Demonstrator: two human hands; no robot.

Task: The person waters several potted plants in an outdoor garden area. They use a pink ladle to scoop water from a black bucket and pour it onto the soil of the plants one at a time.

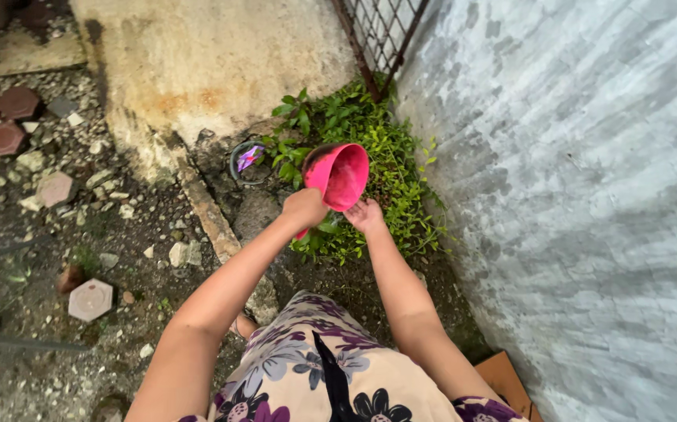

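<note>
A pink plastic dipper [341, 174] is tilted over a patch of small green plants [389, 168] that grows along the foot of a grey wall. My left hand [305, 208] grips the dipper by its handle. My right hand [365, 214] touches the dipper's lower rim from underneath, fingers spread. Both arms reach forward from my flower-patterned dress [330, 367]. The dipper's inside looks dark and wet; I cannot tell how much is in it.
A grey concrete wall [573, 195] runs along the right. A rusty wire gate [381, 31] stands at the top. A pale concrete slab [205, 55] lies behind the plants. Hexagonal pavers [90, 299] and gravel cover the ground on the left. A cardboard piece [506, 379] lies by the wall.
</note>
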